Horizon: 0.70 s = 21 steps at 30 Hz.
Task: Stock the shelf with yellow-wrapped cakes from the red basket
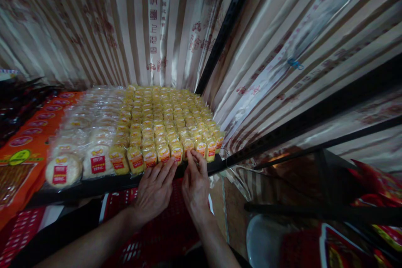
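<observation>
Rows of small yellow wrapped snack packets [163,121] fill the right part of a dark shelf [94,186]. My left hand [155,188] lies flat, fingers stretched out toward the front row, its fingertips at the shelf's edge below the packets. My right hand [195,180] reaches up beside it, its fingertips touching the front-row packets near the shelf's right corner. Neither hand wraps around a packet. Round pale cakes in clear wrappers with red labels [78,155] fill the shelf's left part.
Orange packaged goods [28,142] lie at the far left. A striped cloth curtain [150,25] hangs behind, split by a black rack post [226,29]. A red plastic crate [163,226] sits below my hands. Red snack bags [377,192] sit at the right.
</observation>
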Motion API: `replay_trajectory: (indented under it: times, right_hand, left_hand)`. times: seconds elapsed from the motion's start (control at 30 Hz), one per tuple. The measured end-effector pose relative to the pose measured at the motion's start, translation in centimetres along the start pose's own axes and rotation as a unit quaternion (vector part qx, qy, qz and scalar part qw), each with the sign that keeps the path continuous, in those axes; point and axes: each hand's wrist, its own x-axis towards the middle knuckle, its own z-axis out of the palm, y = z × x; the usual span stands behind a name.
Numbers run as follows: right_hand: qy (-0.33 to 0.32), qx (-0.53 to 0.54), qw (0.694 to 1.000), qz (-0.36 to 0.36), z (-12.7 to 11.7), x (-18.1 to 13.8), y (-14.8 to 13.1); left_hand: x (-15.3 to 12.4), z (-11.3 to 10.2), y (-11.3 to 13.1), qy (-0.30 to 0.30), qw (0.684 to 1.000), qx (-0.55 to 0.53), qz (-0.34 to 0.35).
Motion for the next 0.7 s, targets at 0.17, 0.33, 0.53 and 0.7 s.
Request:
replay_trajectory:
  times: [0.17, 0.33, 0.53, 0.7]
  right_hand:
    - [-0.008, 0.019, 1.000, 0.008, -0.5, 0.2, 0.1]
    - [0.011, 0.008, 1.000, 0.028, -1.9, -0.2, 0.3]
    - [0.018, -0.063, 0.997, 0.044, -2.6, -0.1, 1.5]
    - [-0.003, -0.043, 0.998, 0.047, -1.6, 0.3, 2.0]
  left_hand:
    - [-0.1, 0.1, 0.1, -0.011, 1.000, -0.002, -0.001]
    - [-0.3, 0.2, 0.2, -0.023, 1.000, 0.000, -0.013]
    - [-0.2, 0.2, 0.2, -0.027, 1.000, -0.005, -0.012]
    - [-0.2, 0.4, 0.2, -0.018, 1.000, -0.005, -0.009]
